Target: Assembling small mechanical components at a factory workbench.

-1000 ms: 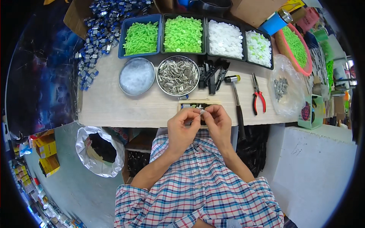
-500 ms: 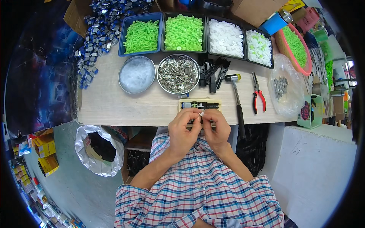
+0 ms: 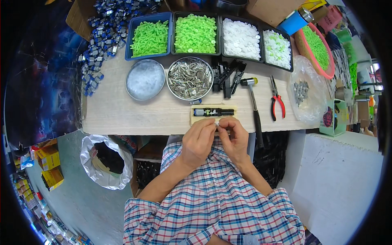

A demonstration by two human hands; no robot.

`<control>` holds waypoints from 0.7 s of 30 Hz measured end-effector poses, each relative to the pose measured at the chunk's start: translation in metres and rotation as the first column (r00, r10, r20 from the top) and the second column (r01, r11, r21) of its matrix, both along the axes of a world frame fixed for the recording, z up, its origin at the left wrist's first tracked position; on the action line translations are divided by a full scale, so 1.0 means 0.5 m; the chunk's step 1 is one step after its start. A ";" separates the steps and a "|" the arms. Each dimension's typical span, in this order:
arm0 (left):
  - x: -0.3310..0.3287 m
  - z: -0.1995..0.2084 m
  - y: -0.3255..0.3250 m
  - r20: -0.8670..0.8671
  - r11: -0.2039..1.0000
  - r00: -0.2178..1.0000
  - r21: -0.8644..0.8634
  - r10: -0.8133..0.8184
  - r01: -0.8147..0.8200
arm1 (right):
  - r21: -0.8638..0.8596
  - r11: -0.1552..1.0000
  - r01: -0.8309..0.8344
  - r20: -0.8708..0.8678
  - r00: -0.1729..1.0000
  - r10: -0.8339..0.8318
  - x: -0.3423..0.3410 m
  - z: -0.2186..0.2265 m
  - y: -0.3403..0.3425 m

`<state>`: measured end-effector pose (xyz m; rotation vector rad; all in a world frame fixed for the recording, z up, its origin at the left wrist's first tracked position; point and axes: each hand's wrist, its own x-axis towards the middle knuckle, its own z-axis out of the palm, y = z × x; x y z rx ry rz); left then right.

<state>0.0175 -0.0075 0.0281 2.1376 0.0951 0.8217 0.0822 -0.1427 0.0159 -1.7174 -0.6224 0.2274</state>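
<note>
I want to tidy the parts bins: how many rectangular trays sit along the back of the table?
4, side by side: green sticks tray at left, green caps tray, white caps tray, mixed caps tray at right. None seems hidden.

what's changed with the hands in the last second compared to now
Very little. Both hands, left hand and right hand, stayed together at the table edge, pinching a small white piece by the wooden jig. The bowls, trays, hammer and pliers lie unmoved.

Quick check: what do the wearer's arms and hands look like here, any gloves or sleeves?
No gloves: left hand and right hand are bare, with no rings or watch visible. Forearms are bare too. The plaid shirt, in red, white and blue checks, has short sleeves ending near the elbows.
</note>
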 end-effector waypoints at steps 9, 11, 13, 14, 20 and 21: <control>-0.009 -0.015 0.028 0.022 0.959 0.991 0.256 -0.130 0.120 | -0.131 0.991 0.006 0.080 0.997 0.005 -0.001 0.019 -0.005; -0.012 -0.013 0.030 0.006 0.960 0.992 0.253 -0.128 0.122 | -0.180 0.984 -0.006 0.120 0.992 0.028 0.005 0.021 -0.010; -0.018 -0.016 0.032 -0.008 0.960 0.992 0.251 -0.127 0.124 | -0.273 0.962 -0.020 0.455 0.878 0.148 0.024 0.018 -0.013; -0.026 -0.022 0.034 -0.019 0.959 0.995 0.266 -0.096 0.098 | -0.274 0.961 -0.020 0.453 0.879 0.148 0.029 0.019 -0.011; -0.065 -0.050 0.045 -0.116 0.916 0.987 0.375 -0.109 0.145 | -0.463 0.886 -0.011 0.527 0.800 0.286 0.046 0.032 -0.012; -0.066 -0.053 0.045 -0.150 0.894 0.980 0.409 -0.130 0.181 | -0.495 0.869 -0.028 0.527 0.785 0.326 0.048 0.032 -0.012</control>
